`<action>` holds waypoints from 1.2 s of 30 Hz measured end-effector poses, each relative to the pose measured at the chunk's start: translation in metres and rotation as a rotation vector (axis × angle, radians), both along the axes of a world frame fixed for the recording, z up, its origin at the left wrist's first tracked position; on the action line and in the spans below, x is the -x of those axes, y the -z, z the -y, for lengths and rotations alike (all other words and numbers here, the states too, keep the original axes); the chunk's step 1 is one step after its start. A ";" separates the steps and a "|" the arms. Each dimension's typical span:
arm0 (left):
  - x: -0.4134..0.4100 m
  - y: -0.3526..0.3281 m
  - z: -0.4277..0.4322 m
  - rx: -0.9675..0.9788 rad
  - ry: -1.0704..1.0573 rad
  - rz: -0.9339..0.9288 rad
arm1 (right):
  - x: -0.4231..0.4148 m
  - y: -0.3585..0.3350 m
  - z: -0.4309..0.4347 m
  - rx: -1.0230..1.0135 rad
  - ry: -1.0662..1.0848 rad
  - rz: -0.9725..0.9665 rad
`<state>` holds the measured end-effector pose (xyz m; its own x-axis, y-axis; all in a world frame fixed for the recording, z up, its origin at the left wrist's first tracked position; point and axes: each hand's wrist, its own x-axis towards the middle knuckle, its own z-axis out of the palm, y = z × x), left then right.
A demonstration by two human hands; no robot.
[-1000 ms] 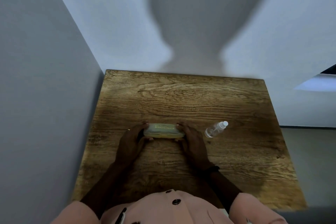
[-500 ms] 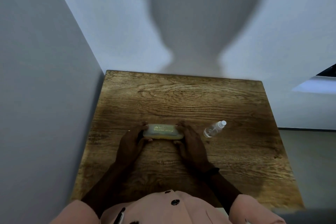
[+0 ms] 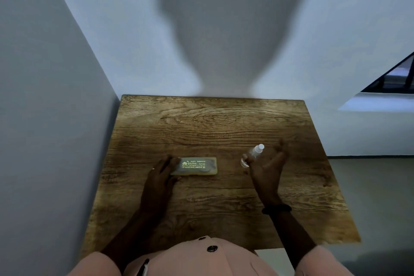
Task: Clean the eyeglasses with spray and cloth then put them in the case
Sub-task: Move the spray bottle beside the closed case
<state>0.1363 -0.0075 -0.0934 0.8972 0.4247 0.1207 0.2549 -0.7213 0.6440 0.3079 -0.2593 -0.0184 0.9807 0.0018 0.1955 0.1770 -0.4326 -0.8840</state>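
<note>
Vs. 0.5 s ago: R hand (image 3: pixel 266 167) has left the right end of the case (image 3: pixel 198 166) and gone rightwards to the spray bottle (image 3: pixel 252 155). It is now released, palm turned inward, fingers spread and roughly straight on the bottle's far side. Thumb tip is at the bottle's base; contact probable, can't confirm. Bottle not gripped. Bottle pos. unchanged: lying on its side on the table (image 3: pixel 212 123), white cap pointing away and to the right, right of centre.

L hand (image 3: pixel 160 177) stayed on the case's left end, grasping it w/ fingers over the top and far edge, thumb against the near edge. Case pos. approx. same: flat on the table, left of centre, long side across, well apart from the bottle.

Case appearance: closed, pale yellowish, semi-translucent, rectangular w/ rounded corners. Yellow print on lid, several lines, "GOUTHA…" and "Opticals" legible, rest too small. Dark shapes show through the lid; can't tell what they are.

Misc.: black wristband (image 3: pixel 276 208) on R wrist. Pink shirt (image 3: pixel 201 257) w/ dark buttons at bottom edge. Person's shadow on wall (image 3: pixel 336 18) behind the table.
</note>
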 end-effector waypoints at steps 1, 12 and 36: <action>0.001 -0.001 0.000 -0.012 0.006 0.003 | -0.002 0.006 -0.002 -0.017 -0.043 -0.083; 0.000 -0.008 0.007 -0.013 0.010 0.034 | 0.011 0.021 -0.020 0.067 -0.160 -0.123; -0.002 -0.014 0.015 0.039 -0.006 0.044 | 0.030 0.035 -0.034 0.153 -0.288 -0.051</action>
